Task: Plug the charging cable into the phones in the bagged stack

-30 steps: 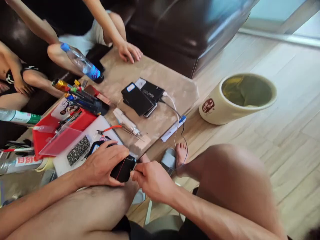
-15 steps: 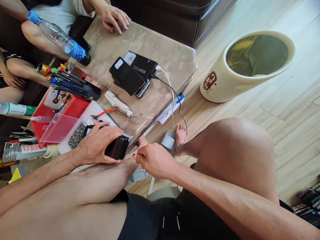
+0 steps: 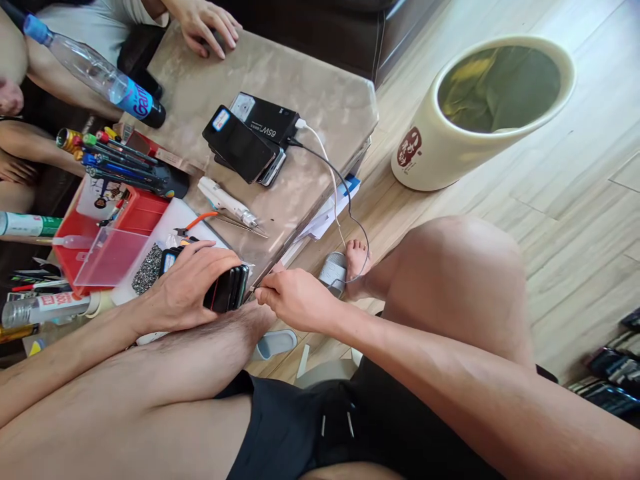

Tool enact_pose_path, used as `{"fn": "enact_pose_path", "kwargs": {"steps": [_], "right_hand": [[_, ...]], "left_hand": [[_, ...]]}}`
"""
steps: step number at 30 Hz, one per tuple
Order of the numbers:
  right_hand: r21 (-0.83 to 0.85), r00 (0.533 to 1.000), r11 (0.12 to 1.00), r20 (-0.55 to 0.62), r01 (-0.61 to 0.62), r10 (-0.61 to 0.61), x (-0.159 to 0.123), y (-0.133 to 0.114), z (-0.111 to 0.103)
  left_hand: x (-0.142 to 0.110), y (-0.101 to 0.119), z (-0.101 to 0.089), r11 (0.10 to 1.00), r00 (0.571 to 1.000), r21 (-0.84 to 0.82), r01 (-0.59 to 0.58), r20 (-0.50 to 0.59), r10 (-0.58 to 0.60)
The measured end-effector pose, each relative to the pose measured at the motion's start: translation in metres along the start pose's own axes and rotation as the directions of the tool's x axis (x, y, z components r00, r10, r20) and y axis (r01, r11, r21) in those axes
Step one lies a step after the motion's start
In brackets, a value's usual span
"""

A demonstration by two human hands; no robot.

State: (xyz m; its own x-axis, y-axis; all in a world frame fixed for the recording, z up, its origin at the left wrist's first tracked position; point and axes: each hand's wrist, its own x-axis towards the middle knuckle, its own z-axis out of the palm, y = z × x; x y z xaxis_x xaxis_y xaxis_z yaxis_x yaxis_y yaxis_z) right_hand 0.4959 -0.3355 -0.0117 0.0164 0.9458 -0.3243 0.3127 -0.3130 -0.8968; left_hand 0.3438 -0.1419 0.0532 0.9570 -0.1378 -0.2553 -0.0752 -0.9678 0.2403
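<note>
My left hand is wrapped over a stack of black phones near the table's edge, above my leg, with the phones' narrow ends facing right. Close to those ends, my right hand is closed in a pinch on a small thin item with a pale tip; its kind is too small to make out. Behind my left hand lies another dark phone with a label, partly hidden. A white electric screwdriver, tweezers and orange-handled pliers lie just beyond.
On the table, phones lie against a black power bank with two cables. A red box, a pen holder and a bottle stand left. A co-worker's hand rests on the far edge. A bin stands right.
The whole view has shifted, so things sit further left and higher. Both hands keep nearly the same places beside each other. Another person's hand has come into view at the left edge.
</note>
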Motion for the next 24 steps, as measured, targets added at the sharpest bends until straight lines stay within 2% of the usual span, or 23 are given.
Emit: {"fn": "enact_pose_path", "kwargs": {"steps": [4,10,20,24], "right_hand": [[0.041,0.999,0.998,0.007,0.045,-0.046,-0.001,-0.005,-0.006],[0.1,0.994,0.989,-0.007,0.106,-0.106,0.0,-0.011,-0.012],[0.084,0.996,0.993,-0.057,0.077,-0.072,0.0,-0.01,-0.012],[0.049,0.997,0.998,-0.058,0.05,-0.047,0.001,-0.01,-0.012]], "left_hand": [[-0.004,0.001,-0.008,0.997,0.995,-0.062,0.055,-0.08,-0.06],[-0.005,0.003,-0.012,0.993,0.992,-0.097,0.062,-0.104,-0.072],[-0.009,0.002,-0.012,0.993,0.991,-0.095,0.066,-0.108,-0.076],[-0.008,0.002,-0.013,0.997,0.995,-0.071,0.036,-0.095,-0.042]]}}
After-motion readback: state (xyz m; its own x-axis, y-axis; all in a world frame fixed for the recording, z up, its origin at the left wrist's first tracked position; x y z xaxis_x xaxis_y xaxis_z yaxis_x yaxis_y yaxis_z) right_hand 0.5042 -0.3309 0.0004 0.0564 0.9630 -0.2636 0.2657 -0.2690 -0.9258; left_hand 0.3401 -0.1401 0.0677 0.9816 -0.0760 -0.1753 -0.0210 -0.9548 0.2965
